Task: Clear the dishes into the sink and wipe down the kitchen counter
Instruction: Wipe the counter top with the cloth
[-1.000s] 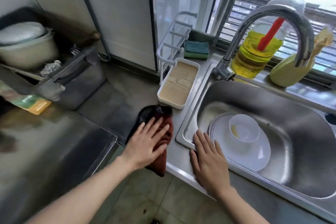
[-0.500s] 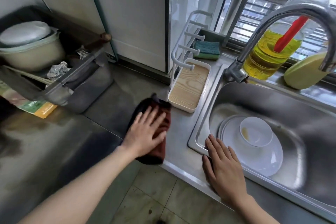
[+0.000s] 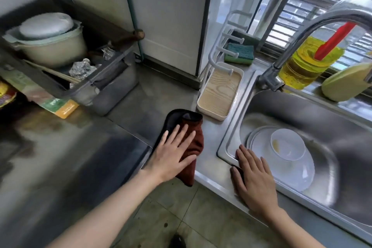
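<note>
A dark red cloth lies on the steel counter just left of the sink, one end hanging over the front edge. My left hand presses flat on it with fingers spread. My right hand rests flat on the sink's front left rim, fingers straight. In the steel sink a white bowl sits on a white plate.
A white tray with a wood-grain base and a rack stands behind the cloth. A green sponge, an oil bottle and the faucet line the back. A rack with a pot stands at left. Tiled floor lies below.
The view has shifted so everything sits further right. My left hand has slid the cloth slightly along the counter. My right hand stays on the sink rim.
</note>
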### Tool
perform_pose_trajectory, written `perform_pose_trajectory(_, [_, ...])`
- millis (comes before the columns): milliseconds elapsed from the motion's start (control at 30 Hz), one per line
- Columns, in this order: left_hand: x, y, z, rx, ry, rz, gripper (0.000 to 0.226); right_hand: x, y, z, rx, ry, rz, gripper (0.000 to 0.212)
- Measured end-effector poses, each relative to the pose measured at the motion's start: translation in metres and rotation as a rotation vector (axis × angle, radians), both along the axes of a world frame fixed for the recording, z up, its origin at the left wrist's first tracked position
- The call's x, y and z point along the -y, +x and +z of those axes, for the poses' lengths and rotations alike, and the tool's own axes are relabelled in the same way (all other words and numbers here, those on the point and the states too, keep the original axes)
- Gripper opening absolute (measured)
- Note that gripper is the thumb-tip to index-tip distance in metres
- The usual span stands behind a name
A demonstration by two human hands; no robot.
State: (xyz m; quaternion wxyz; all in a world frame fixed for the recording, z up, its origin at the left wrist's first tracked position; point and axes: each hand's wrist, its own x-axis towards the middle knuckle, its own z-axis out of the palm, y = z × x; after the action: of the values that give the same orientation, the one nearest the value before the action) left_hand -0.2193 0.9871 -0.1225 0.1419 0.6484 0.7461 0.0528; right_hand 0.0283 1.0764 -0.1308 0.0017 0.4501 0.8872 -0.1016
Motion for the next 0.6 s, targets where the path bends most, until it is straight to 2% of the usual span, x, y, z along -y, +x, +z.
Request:
perform_pose_trajectory(100, [0.013,0.003,0.01,0.108,0.199,0.174,0.052,0.009,-0.02,0.008,-0.184,-0.006,-0.122,0.054])
perform_pose_trajectory(200, [0.034,-0.006,0.009,-0.007,0.253,0.364,0.045,0.023,-0.083,0.025,-0.338,0.031,0.057,0.048])
perform_pose_trajectory(267, [0.045,-0.022,0.007,-0.089,0.17,0.493,0.047,0.032,-0.133,0.033,-0.301,-0.011,0.202,0.05])
perform_pose_trajectory(400, [0.057,-0.045,-0.006,-0.115,0.033,0.617,0.055,0.037,-0.19,0.018,-0.133,-0.146,0.208,0.074])
perform_pose_trajectory(600, [0.058,-0.044,-0.018,-0.136,0.056,0.617,0.054,-0.014,-0.23,0.003,-0.055,-0.08,0.399,0.064])
